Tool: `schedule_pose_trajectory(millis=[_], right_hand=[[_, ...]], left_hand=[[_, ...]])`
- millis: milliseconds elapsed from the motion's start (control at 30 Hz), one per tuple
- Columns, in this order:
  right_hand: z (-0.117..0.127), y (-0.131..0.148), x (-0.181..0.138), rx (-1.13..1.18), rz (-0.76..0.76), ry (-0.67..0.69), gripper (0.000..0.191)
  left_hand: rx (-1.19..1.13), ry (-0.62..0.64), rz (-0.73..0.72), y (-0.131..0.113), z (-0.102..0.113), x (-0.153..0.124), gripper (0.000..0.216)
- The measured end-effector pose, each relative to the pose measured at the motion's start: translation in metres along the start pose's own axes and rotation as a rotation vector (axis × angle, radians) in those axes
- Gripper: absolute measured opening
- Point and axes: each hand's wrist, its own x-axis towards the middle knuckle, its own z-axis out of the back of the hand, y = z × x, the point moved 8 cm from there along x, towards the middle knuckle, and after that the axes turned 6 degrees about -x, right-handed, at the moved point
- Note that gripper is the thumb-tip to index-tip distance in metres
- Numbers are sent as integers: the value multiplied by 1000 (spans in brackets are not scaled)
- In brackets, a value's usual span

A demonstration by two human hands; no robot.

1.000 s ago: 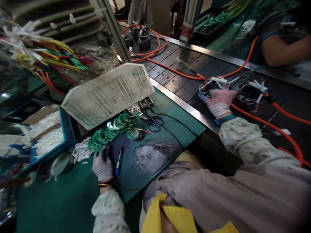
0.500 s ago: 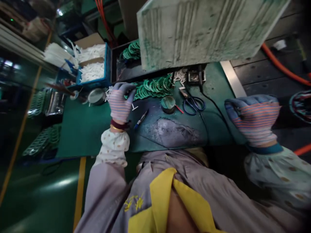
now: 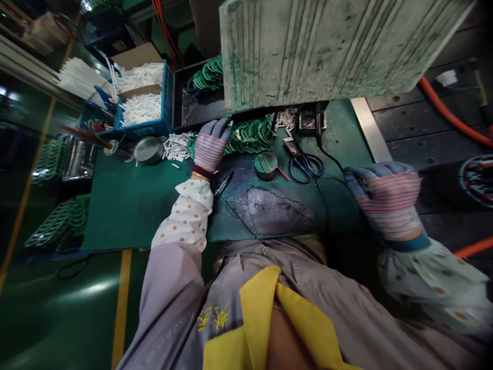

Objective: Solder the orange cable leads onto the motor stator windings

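My left hand (image 3: pixel 210 148), in a striped glove, reaches over the left end of a row of green ring-shaped boards (image 3: pixel 252 134). Its fingers stretch forward across the boards, and their tips are partly hidden. Beside that hand lies a heap of short white tubes (image 3: pixel 177 147). Below the wrist is a marker pen (image 3: pixel 223 184). My right hand (image 3: pixel 385 198), gloved too, hovers near the bench's right edge with curled fingers; anything inside them is hidden. Scissors with blue handles (image 3: pixel 307 167) and a round tin (image 3: pixel 265 165) lie between the hands.
A blue bin (image 3: pixel 166 103) of white tubes stands back left, near a round metal lid (image 3: pixel 148 150). A large pale panel (image 3: pixel 327 56) overhangs the bench's back. A black cable (image 3: pixel 334 163) runs from a tool in a small box (image 3: pixel 307 122). More green boards (image 3: pixel 57 221) lie far left.
My left hand has moved right and slightly farther away, onto the green boards. My right hand has shifted left and a little lower, still curled. The view has shifted slightly.
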Motion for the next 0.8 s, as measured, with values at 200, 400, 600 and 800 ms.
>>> schedule_pose_trajectory(millis=[200,400,600,800], right_hand=[[-10,1,-5,16,-87,88,42],[-36,0,-11,82,-146,347,50],[-46,-6,-17,126,-272,535,44],[-38,-19,-9,150,-334,551,45]], left_hand=[[-69,-30,-322,-66,21,-30,35],[-148,233,-498,-128,9,-26,48],[-88,281,-536,-129,19,-23,43],[-289,-167,-518,-157,89,-86,32]])
